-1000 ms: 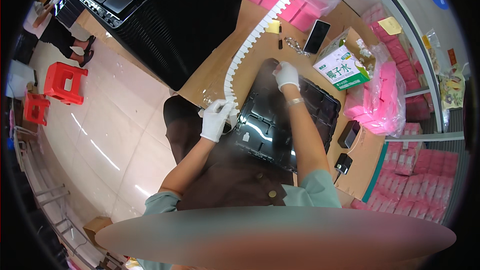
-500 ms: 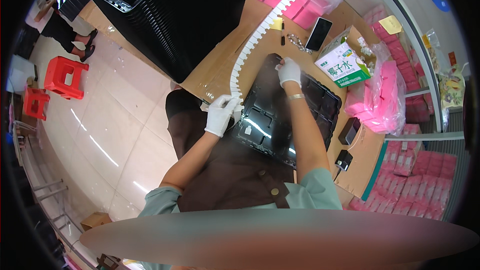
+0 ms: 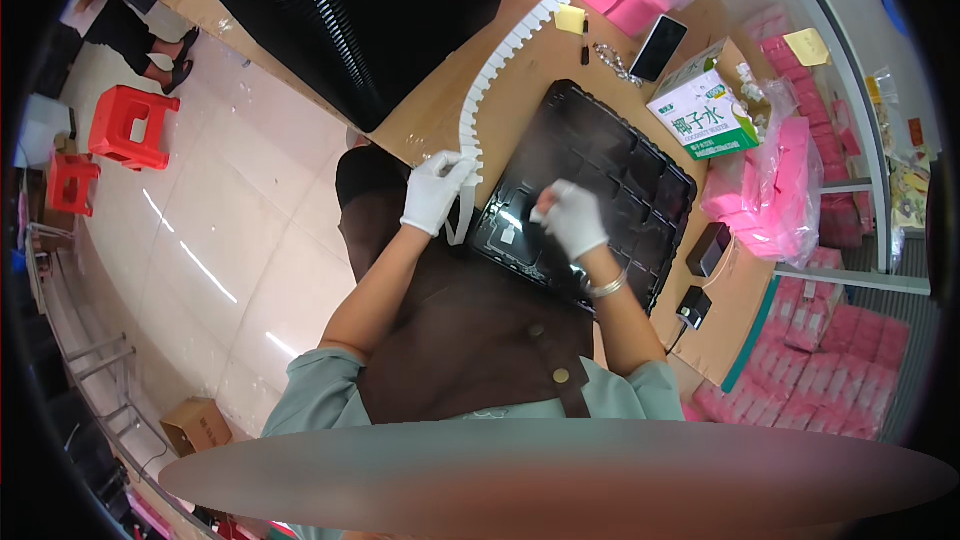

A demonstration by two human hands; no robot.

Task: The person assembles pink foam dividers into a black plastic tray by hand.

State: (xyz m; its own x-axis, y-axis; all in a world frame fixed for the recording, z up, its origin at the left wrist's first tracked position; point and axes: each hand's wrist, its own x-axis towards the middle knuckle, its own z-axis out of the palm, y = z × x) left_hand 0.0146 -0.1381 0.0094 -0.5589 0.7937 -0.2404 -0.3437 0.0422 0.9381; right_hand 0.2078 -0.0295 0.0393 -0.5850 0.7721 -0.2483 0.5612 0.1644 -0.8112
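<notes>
My left hand [image 3: 434,192], in a white glove, pinches the lower end of a long white strip with many small tabs along its edge [image 3: 468,128]. The strip curves away toward the far side, and a loose tail hangs below the fingers. A black plastic tray with compartments [image 3: 630,165] lies in front of me. My right hand [image 3: 576,222], gloved too with bare fingertips, is over the tray's near left part, fingers pinched together. Whatever is between them is too small to make out. A small white label [image 3: 508,235] shows on the tray beside that hand.
A tall stack of black trays [image 3: 340,30] stands at the far left of the table. To the right are a phone [image 3: 660,48], a white-green carton [image 3: 705,110], bagged pink blocks [image 3: 775,195] and a black device [image 3: 708,250]. Red stools [image 3: 133,127] and another person [image 3: 125,25] are at left.
My right hand has come back toward me from the tray's far left edge to its near left part. My left hand has shifted slightly farther away, still holding the strip.
</notes>
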